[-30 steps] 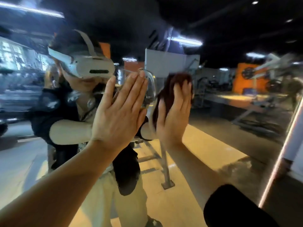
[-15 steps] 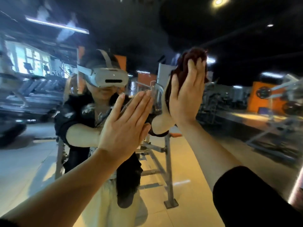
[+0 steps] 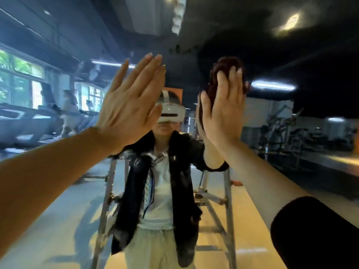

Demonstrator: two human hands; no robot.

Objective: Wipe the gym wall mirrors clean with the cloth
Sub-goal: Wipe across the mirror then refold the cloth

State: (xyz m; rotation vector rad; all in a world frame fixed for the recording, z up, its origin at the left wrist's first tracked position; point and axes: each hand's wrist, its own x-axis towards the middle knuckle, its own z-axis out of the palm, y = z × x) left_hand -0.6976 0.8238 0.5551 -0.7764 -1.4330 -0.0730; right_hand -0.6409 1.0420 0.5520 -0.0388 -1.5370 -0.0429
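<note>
Both hands have climbed the mirror (image 3: 291, 55) since a moment ago, the left one rising from chest level to beside the right, and the view has tipped upward so that more of the dark reflected ceiling shows. Left hand (image 3: 128, 105) lies flat against the glass at about 10 o'clock from the middle of the view, its fingers straight, close together and pointing up toward 1 o'clock; it holds nothing. Right hand (image 3: 223, 111) sits just beside it at about 1 o'clock, palm toward the glass, fingers straight and pressing the cloth (image 3: 227, 65) onto the mirror. That cloth is dark reddish-brown and bunched; it pokes out above the fingertips at 12 o'clock of the hand and along the thumb side, while the rest is hidden under the palm. Whether the thumb hooks round the cloth cannot be told. A black sleeve (image 3: 314, 232) covers the right upper arm at 5 o'clock, and the left forearm is bare. Between the two hands the mirror reflects the person in a white headset (image 3: 172, 111), a dark jacket and a light shirt, standing before a metal frame (image 3: 227, 200). Reflected treadmills (image 3: 29, 121) stand at 9 o'clock under bright windows, and weight machines (image 3: 303, 136) crowd 3 o'clock, all blurred.
</note>
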